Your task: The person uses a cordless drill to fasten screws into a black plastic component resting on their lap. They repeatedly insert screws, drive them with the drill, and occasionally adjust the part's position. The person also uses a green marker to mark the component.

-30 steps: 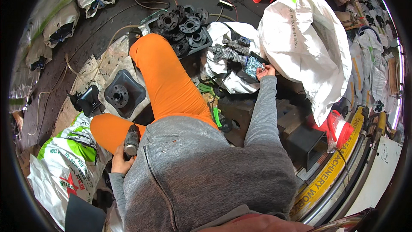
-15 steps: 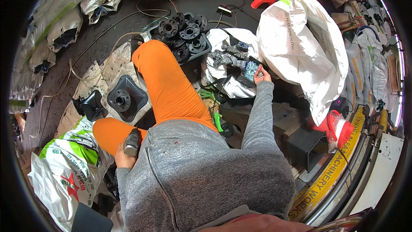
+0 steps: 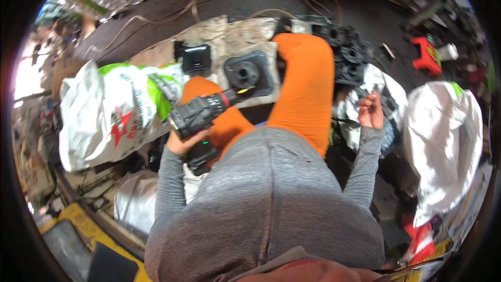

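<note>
My left hand [image 3: 183, 141] is wrapped round the grip of a black cordless drill [image 3: 201, 114] with a red ring. Its bit points right, toward a black square base [image 3: 229, 69] with a round flange [image 3: 244, 74] in its middle, lying between my knees. My right hand [image 3: 371, 112] is raised at the right with its fingers curled together; what they hold is too blurred to make out. Close below that hand lies a bluish heap of small metal pieces [image 3: 388, 138], probably screws. Several black round flanges [image 3: 344, 52] are piled beyond my right knee.
Another black square part [image 3: 197, 59] sits left of the base. A white and green sack [image 3: 88, 120] stands at my left, a large white sack [image 3: 443, 141] at my right. A red stool [image 3: 426, 56] is at the far right. Hoses [image 3: 141, 19] cross the dark floor.
My view has swung left. The left hand has lifted the drill from beside my thigh, turning its bit toward the base. My right hand has come away from the heap of small metal pieces.
</note>
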Available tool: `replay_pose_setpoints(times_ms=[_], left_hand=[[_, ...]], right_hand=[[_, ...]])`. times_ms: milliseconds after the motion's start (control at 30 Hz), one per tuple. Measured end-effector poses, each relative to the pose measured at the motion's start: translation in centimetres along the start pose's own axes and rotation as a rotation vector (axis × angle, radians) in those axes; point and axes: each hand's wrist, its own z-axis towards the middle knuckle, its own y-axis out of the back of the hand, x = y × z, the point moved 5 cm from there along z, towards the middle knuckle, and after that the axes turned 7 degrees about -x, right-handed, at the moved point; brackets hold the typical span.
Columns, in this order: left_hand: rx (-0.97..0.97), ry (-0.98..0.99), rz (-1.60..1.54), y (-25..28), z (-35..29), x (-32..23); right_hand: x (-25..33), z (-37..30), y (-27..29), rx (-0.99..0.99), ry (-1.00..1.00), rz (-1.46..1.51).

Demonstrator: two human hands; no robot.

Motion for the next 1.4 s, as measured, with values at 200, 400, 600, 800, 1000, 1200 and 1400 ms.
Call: replay_pose_setpoints(times_ms=[200,400,600,800,1000,1200,1400], left_hand=[[-0.147,-0.723,0.64,-2.0,-1.0,-7.4],[-0.202,-0.543,0.533,-2.4,-0.8,-6.9],[-0.162,-0.409,0.356,-2.2,0.5,-6.6],[-0.111,-0.427,0.437,-1.8,1.0,-6.4],[-0.064,-0.312,0.461,-1.9,0.7,-7.6],[-0.071,-0.468,0.535,-1.7,1.6,-6.6],[-0.115,-0.188,0.345,-0.4,3.3,-4.6]], right_hand=[[-22.9,8.1,-9.0,-0.072,-0.529,-0.181],[-28.3,9.2,-9.6,-0.068,-0.734,0.009],[-28.9,9.0,-9.6,-0.123,-0.753,-0.005],[-29.4,9.2,-9.3,-0.165,-0.714,-0.072],[-30.0,9.3,-8.3,-0.199,-0.791,-0.167],[-30.9,9.7,-7.9,-0.195,-0.793,-0.141],[-29.0,10.4,-4.2,-0.287,-0.662,-0.398]])
